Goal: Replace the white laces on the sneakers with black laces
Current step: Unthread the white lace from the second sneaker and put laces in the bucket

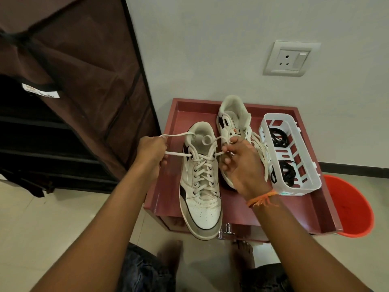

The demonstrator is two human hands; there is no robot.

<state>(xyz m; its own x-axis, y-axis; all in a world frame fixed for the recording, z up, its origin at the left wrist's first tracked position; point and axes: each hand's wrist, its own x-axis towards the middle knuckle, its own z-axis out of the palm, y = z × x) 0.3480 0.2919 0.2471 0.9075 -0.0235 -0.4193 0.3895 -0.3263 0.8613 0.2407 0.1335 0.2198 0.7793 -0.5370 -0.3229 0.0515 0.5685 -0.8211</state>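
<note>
Two white sneakers are sitting on a low reddish desk (311, 209) against the wall: the near sneaker (202, 199) is lying toe toward the person, and the second sneaker (233, 123) is lying just behind and to its right. The left hand (152, 151) is curling its grip around one end of the white lace (202, 163), which is crossing through the near sneaker's eyelets. The right hand (242, 163) is pinching the other end between thumb and fingers and is partly covering the second sneaker's side. A white slotted basket (303, 165) is standing on the desk's right part, holding coiled black laces (280, 138). A brown fabric shoe rack (69, 91) is standing to the left, an orange bucket (351, 207) on the floor to the right, and a wall socket (290, 59) above.
</note>
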